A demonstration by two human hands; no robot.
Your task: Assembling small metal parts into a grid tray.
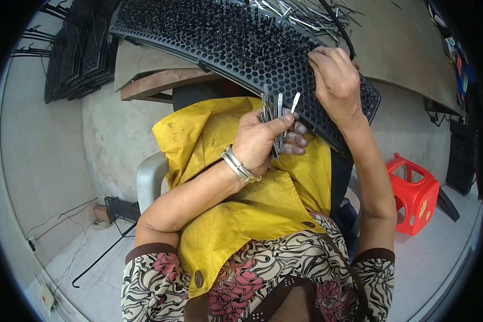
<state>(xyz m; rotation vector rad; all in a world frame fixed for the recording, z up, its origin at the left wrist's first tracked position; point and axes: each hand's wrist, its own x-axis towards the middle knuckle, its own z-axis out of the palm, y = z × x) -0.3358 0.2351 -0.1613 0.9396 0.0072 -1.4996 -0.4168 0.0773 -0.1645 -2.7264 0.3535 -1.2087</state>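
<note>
Head view: the black perforated tray [236, 40] leans from the desk [408, 48] down toward the lap, so its holes face the person. The left hand [260, 142], just below the tray's edge, clenches a bundle of metal pins [273, 115], kept ready. The right hand [335, 80] lies on the tray with fingers curled; whether it grasps a pin I cannot tell. Loose pins [306, 16] lie on the desk above the tray.
</note>
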